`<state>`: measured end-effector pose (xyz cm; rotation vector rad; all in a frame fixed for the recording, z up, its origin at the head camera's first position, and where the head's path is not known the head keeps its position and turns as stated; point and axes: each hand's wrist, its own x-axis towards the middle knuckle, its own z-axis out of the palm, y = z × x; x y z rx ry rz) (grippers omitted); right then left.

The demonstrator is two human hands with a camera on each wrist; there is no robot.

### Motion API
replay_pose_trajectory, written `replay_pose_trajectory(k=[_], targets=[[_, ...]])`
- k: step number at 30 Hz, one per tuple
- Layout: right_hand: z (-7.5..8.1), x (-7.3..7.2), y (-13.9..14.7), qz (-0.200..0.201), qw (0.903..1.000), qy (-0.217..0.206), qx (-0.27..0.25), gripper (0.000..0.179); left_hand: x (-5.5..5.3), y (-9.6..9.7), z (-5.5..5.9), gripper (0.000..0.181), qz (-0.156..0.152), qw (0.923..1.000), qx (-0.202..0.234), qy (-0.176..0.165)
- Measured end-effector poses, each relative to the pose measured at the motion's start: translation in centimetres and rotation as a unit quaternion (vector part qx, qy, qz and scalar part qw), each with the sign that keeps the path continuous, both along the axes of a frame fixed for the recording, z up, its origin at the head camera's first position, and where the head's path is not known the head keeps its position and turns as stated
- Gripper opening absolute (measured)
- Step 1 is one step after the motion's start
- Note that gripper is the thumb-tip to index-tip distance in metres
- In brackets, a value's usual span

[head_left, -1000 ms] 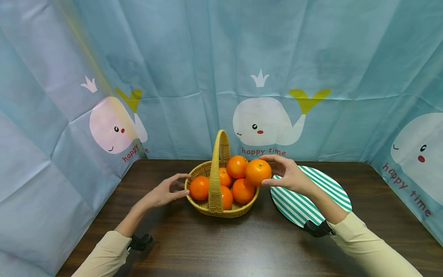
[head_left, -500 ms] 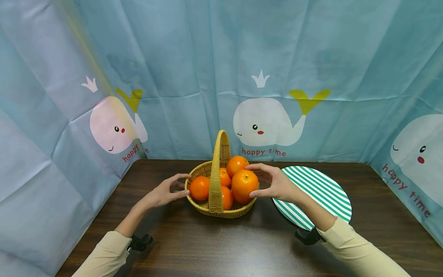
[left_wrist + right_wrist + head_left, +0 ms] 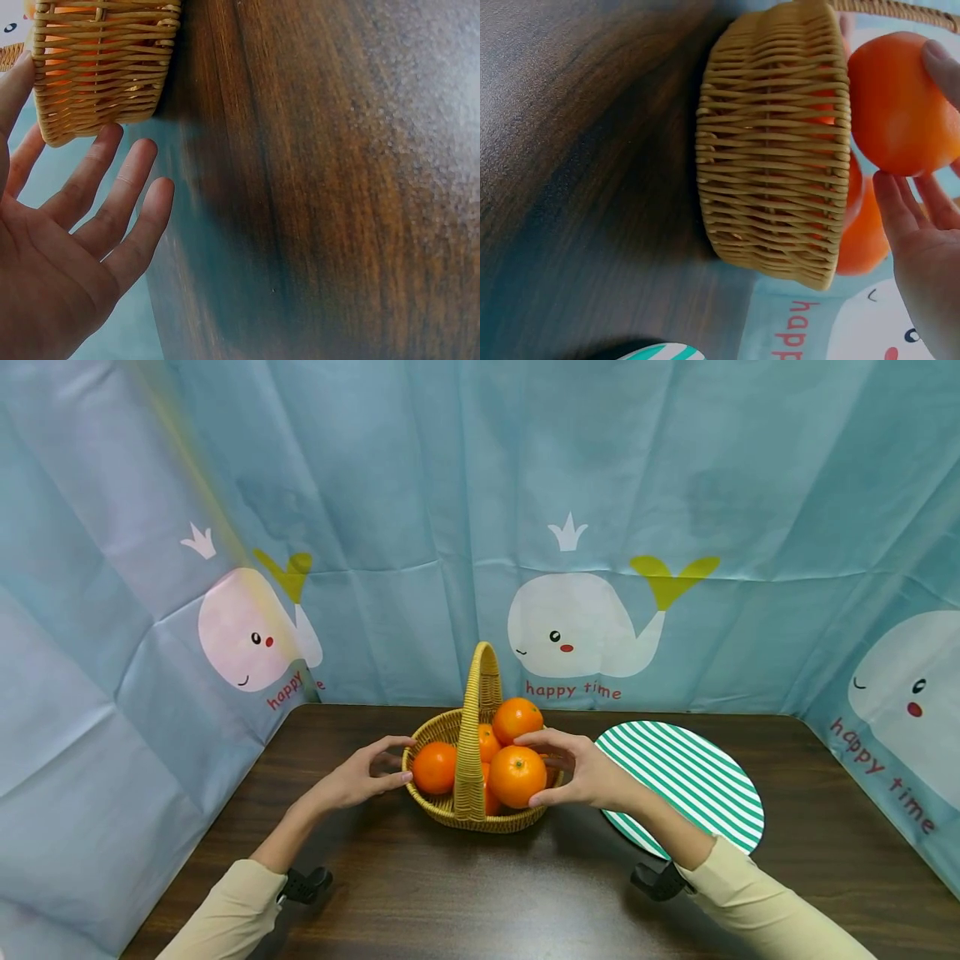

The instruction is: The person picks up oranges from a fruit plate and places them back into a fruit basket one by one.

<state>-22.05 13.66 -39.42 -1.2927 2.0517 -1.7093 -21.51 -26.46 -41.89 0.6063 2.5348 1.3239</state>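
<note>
A yellow wicker basket (image 3: 442, 812) with a tall arched handle (image 3: 471, 752) stands on the table and contains several oranges. My right hand (image 3: 592, 771) grips an orange (image 3: 519, 778) between thumb and fingers, over the basket's right half. In the right wrist view that held orange (image 3: 900, 105) is level with the rim, partly covering other oranges. At the basket's left end my left hand (image 3: 352, 777) touches the rim with its thumb, its fingers spread and mostly straight beside the wicker wall (image 3: 105, 67). Just inside that end lies another orange (image 3: 434, 768).
To the right of the basket lies a round green-and-white striped mat or plate (image 3: 690, 785), partly behind my right forearm. A dark wood table (image 3: 480, 893) extends in front. A blue curtain (image 3: 390, 527) with whale prints hangs behind and at both sides.
My right hand has carried the orange left and down, from the basket's right edge to over the oranges beside the handle. The left hand has stayed at the basket's left end.
</note>
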Motion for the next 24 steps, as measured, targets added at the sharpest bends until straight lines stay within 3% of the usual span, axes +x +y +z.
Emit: replay_pose_trajectory(k=[15, 24], targets=[[0.4, -0.5, 1.8, 0.009, 0.9999, -0.005, 0.004, 0.066, 0.0, 0.2, 0.1, 0.056, 0.001, 1.0, -0.004, 0.004], [0.1, -0.4, 5.5, -0.066, 0.9977, 0.007, 0.017, 0.042, 0.4, 0.4, 0.1, 0.057, -0.002, 0.9997, -0.012, 0.023]])
